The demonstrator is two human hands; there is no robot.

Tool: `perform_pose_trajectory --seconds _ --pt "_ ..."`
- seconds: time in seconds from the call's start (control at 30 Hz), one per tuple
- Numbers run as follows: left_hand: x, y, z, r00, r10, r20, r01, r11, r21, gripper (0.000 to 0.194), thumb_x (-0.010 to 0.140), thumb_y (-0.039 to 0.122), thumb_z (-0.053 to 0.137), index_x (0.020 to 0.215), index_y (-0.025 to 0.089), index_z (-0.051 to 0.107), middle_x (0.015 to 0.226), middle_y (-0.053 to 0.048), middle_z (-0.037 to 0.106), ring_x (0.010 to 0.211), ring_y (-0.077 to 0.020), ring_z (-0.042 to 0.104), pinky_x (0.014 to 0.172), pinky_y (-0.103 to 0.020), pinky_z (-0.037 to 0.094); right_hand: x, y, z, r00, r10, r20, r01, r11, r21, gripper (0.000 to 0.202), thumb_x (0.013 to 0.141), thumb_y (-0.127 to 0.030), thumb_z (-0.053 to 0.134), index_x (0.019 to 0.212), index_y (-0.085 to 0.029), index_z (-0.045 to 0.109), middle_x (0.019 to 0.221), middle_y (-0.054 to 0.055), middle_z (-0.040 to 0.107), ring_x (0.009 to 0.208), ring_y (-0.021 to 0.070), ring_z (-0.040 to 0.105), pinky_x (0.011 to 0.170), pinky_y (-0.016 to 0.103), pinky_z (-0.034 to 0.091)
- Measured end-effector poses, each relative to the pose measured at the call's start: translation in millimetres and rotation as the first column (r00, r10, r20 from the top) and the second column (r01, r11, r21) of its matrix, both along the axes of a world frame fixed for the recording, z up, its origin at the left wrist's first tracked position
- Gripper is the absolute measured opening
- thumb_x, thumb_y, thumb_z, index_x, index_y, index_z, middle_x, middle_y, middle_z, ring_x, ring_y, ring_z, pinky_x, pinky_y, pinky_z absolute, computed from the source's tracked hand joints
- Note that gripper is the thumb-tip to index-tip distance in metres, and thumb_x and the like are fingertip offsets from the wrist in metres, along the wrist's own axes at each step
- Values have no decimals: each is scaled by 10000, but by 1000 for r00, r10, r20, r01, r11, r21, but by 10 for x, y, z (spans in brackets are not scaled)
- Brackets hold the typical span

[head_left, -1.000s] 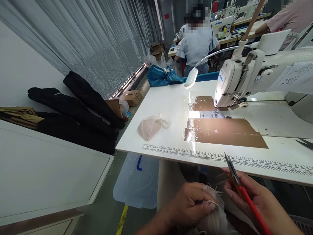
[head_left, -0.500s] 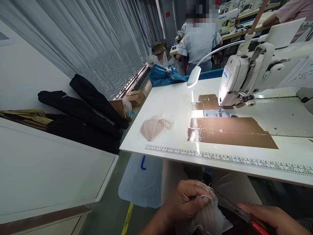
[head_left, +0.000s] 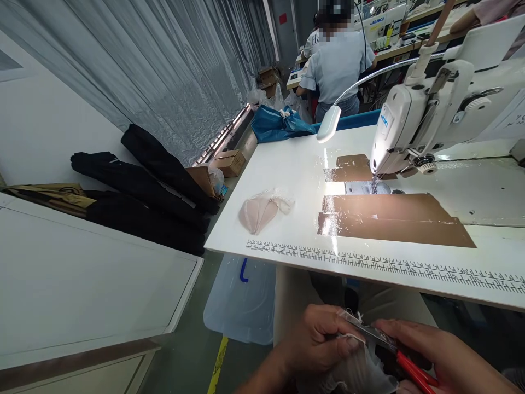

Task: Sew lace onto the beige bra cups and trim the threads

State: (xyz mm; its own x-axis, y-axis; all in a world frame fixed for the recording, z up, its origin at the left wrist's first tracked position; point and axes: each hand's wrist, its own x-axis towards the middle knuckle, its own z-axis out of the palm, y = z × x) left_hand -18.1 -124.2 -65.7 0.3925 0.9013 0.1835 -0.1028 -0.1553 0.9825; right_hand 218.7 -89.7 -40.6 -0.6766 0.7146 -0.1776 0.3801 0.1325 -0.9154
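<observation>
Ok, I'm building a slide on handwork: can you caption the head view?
Left hand pinches sheer fabric, right hand holds red-handled scissors against it, beside a white sewing table.

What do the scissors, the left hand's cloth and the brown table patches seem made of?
Scissors: greyish blades with a metallic sheen, likely steel; glossy red handles, plastic or coated metal.
Cloth: thin, sheer, whitish fabric with loose threads, perhaps synthetic mesh.
Brown patches: smooth, glossy with bright glare, probably plastic tape or film.
</observation>
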Motion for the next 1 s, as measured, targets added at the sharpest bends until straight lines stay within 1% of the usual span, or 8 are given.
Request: perform_pose_trajectory --seconds 0.17,0.23,0.4,0.47,0.63,0.77,0.9,1.0 --pt "4 -4 -5 1000 -14 -1 14 1000 9 283 910 309 623 981 75 766 869 -148 725 809 -181 687 724 -232 514 -34 4 26 1000 -21 1 21 1000 -20 379 651 -348 777 1028 -317 746 826 17 734 644 220 667 573 246 536" --pt "4 -8 -14 1000 -15 12 15 1000 -5 282 909 303 627 985 69 764 879 -155 724 817 -187 688 730 -237 515 -39 4 29 1000 -17 -15 16 1000 -22 386 639 -327 781 1023 -319 746 815 12 732 634 218 667 552 240 529" --pt "6 -18 -55 1000 -22 15 22 1000 -22 281 910 302 623 995 73 762 889 -154 726 829 -192 690 741 -246 521 -51 -5 20 1000 22 -15 -23 999 -45 182 701 -333 742 876 -284 737 756 1 712 612 196 654 553 223 516" --pt "10 -19 -65 1000 -15 6 15 999 -33 296 907 330 627 980 80 766 885 -149 730 826 -193 692 739 -248 525 -51 -14 -6 999 36 -3 -36 997 -61 144 737 -355 717 855 -272 722 773 8 713 637 198 655 581 225 524" --pt "16 -25 -74 999 -23 -45 22 1000 -21 335 913 370 610 950 76 765 877 -154 735 817 -194 696 736 -251 530 -11 -35 -90 999 46 12 -45 996 -80 163 789 -412 685 862 -267 703 798 16 719 667 200 658 633 232 534" --pt "15 -30 -89 994 -22 -111 17 999 -38 379 915 430 595 935 91 763 854 -140 737 788 -184 695 712 -243 529 50 -54 -161 990 100 99 -95 994 -58 179 868 -424 591 867 -269 679 788 14 705 661 188 641 618 227 509" --pt "31 -6 -62 993 -48 -107 43 998 -42 384 923 436 587 945 91 754 895 -148 738 831 -199 704 761 -267 540 84 -98 -247 974 145 175 -138 989 -51 260 918 -473 508 896 -265 662 771 11 682 655 182 612 603 231 478" --pt "64 -2 -37 996 -56 -73 53 998 -45 386 928 429 581 931 81 748 910 -159 732 859 -208 702 785 -277 539 79 -145 -303 989 71 128 -62 996 -70 287 900 -515 522 921 -273 674 757 4 679 651 189 615 601 232 484"
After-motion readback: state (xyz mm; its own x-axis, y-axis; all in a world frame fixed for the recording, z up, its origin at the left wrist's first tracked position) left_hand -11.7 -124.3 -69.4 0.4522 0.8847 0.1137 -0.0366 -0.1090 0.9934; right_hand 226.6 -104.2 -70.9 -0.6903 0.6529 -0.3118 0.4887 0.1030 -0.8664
